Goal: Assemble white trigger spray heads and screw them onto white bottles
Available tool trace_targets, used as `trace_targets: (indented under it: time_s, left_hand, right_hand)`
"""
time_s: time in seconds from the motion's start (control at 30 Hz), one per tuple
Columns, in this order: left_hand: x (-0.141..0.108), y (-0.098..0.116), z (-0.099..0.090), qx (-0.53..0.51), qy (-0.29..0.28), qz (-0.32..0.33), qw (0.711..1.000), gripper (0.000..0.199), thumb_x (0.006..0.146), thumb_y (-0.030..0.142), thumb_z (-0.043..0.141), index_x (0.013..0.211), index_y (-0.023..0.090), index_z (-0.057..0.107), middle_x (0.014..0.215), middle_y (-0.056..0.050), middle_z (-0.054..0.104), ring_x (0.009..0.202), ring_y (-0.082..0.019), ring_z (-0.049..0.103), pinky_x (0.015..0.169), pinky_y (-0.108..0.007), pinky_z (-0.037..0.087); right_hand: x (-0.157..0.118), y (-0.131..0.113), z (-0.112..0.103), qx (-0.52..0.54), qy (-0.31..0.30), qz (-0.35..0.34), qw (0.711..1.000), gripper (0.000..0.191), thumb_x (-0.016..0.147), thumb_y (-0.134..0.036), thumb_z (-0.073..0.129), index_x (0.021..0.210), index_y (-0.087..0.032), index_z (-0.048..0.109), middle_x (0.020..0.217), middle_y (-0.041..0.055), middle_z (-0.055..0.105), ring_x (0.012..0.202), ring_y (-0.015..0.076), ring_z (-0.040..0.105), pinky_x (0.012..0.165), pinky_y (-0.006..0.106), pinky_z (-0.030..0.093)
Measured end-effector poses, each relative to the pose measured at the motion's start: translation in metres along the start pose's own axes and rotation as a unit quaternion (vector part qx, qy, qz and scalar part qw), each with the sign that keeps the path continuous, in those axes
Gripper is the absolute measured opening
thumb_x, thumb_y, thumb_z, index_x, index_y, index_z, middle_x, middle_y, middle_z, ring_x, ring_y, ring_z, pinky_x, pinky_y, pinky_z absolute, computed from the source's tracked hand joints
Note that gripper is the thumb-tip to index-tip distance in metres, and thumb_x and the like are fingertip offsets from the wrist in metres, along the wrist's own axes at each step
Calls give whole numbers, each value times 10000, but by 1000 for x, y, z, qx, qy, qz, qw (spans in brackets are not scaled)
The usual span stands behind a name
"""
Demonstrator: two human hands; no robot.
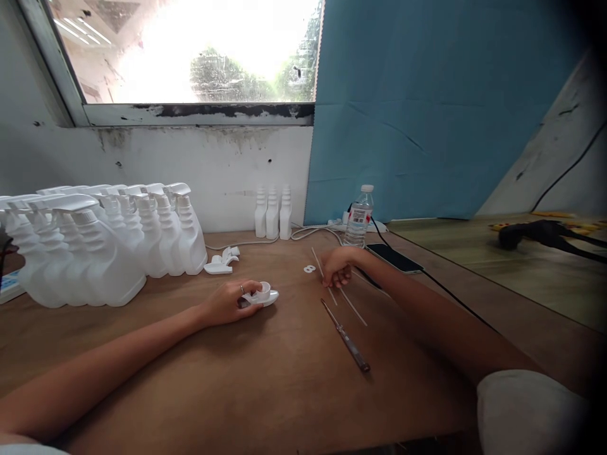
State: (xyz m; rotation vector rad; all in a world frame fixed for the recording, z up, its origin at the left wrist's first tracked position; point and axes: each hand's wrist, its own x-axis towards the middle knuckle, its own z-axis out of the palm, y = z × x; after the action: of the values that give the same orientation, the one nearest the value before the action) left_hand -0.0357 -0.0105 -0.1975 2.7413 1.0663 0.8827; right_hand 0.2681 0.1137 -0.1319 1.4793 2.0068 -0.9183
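My left hand (236,302) is closed around a white plastic sprayer head (267,296), its round opening facing up. Further right, my right hand (337,266) has its fingers pressed together on a thin white tube (317,260). A second thin tube (355,308) lies on the table beside that hand. Two small white rings (309,269) rest left of my right hand. Below it lies a screwdriver (351,347) with a clear handle, its tip toward the hand.
Rows of white spray bottles (116,253) stand at the left. Loose white sprayer parts (222,260) lie behind my left hand. Three small bottles (272,213) stand by the wall. A water bottle (359,218), a phone (394,258) and cables are behind my right arm.
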Motion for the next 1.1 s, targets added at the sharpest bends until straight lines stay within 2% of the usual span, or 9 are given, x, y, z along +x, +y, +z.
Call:
trace_targets:
  time_s: [0.13,0.3,0.4,0.5,0.6,0.67,0.7,0.87,1.1]
  left_hand:
    - [0,1,-1,-5,-14,-12,1000,303,859,387,589,1083,187,553,998,-76,688,862,-167,657,750,-270,506]
    - [-1,1,-2,-2,-18,-15,1000,304,862,393,583,1084,188,549,999,-74,684,857,-165,652,747,-270,500]
    - [-1,1,-2,-3,-19,-20,1000,302,861,397,584,1081,192,556,1007,-72,685,863,-165,653,751,-267,500]
    - [-1,0,-2,-10,-19,-11,1000,304,864,391,587,1089,188,567,1003,-69,686,864,-162,652,754,-261,500]
    - [-1,0,-2,-16,-15,-4,1000,311,867,388,593,1106,191,570,1000,-62,686,861,-155,651,754,-251,496]
    - [-2,0,-2,-17,-13,-3,1000,311,866,385,598,1113,197,571,999,-55,685,862,-153,651,756,-248,495]
    - [-2,0,-2,-17,-13,-4,1000,310,865,386,599,1112,200,573,998,-52,685,863,-153,651,757,-248,496]
    - [-2,2,-4,-18,-25,-5,999,319,874,403,582,1127,209,580,1034,-60,683,874,-162,650,769,-261,502]
    - [-1,2,-5,-23,-42,1,999,341,884,417,567,1145,198,566,1020,-66,682,869,-163,641,768,-264,494]
  right_hand:
    - [-2,-2,1,10,-10,61,998,247,703,-301,708,663,-81,603,589,58,623,462,92,537,455,174,370]
    - [-10,-11,4,30,69,49,996,266,744,-288,672,623,-77,566,545,89,614,449,106,532,416,180,355]
    - [-26,-21,3,62,147,-27,987,274,815,-299,585,632,-101,533,583,115,637,490,124,575,396,179,348]
    - [-49,-36,5,122,213,-152,957,208,889,-256,438,715,-144,462,747,105,690,592,107,637,447,154,407]
    - [-65,-55,15,246,211,-349,879,111,868,-232,483,802,-162,428,809,81,695,624,127,665,534,202,508]
    - [-67,-66,26,299,178,-456,819,166,821,-240,593,850,-158,451,826,72,692,657,152,680,603,267,558]
    - [-65,-72,31,305,166,-488,801,202,805,-249,633,866,-155,465,837,67,690,680,156,685,636,287,569]
    - [-42,-90,55,309,189,-550,752,243,813,-318,669,857,-150,499,815,39,661,699,135,673,649,279,571]
    - [-25,-90,63,310,174,-560,749,277,817,-378,668,858,-154,509,798,25,644,691,120,652,643,268,563]
